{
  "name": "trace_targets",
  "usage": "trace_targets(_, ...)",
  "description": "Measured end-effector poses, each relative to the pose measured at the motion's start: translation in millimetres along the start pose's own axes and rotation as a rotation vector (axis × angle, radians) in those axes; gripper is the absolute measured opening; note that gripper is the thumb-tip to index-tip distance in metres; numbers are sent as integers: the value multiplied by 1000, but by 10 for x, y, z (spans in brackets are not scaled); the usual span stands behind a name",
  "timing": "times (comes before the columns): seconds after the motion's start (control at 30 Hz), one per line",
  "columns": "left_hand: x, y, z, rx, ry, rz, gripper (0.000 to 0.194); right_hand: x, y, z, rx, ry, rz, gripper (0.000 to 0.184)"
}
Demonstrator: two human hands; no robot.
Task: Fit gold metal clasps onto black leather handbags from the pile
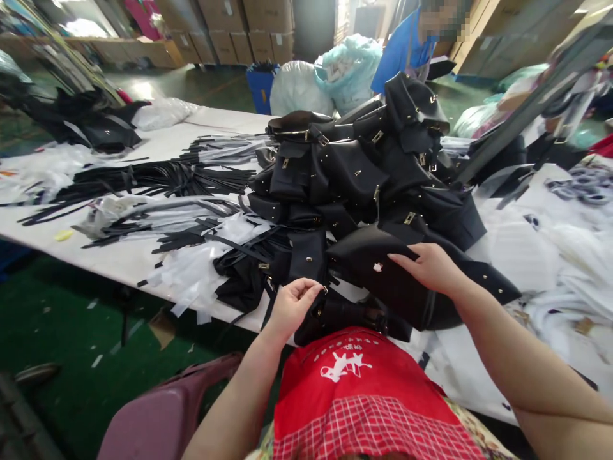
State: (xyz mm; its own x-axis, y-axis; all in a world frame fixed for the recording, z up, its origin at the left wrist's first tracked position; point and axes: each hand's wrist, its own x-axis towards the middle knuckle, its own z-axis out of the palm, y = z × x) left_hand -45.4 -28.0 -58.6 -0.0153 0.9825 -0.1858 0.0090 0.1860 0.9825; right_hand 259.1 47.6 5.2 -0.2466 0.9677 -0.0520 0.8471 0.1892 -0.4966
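My right hand [431, 267] lies on a black leather bag [383, 281] at the table's near edge, fingers closed over its upper edge. My left hand [294, 303] is curled just left of it, its fingertips pinching a small part by the bag's lower left corner, next to a gold stud; what it pinches is too small to name. A large heap of black bags with gold buckles [364, 160] rises right behind the held bag.
Black straps [143, 179] and clear plastic wrappers [191, 268] cover the white table [119, 259] to the left. A person in blue [402, 48] stands beyond the heap. A purple chair [163, 415] is at my lower left. White wrappings [550, 255] lie at the right.
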Motion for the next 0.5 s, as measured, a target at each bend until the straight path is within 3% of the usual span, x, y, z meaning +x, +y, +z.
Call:
trace_targets(0.1, -4, 201, 266, 171, -142, 124, 23, -266, -112, -22, 251, -56, 86, 46)
trace_targets(0.23, 41, 316, 611, 462, -349, 298, 25, -477, -156, 156, 426, -116, 147, 48)
trace_targets(0.37, 24, 277, 787, 751, -430, 355, 22, -637, -203, 249, 232, -58, 134, 45)
trace_targets(0.5, 228, 75, 790, 720, -539, 250, 22, -664, -209, 235, -27, -102, 85, 46)
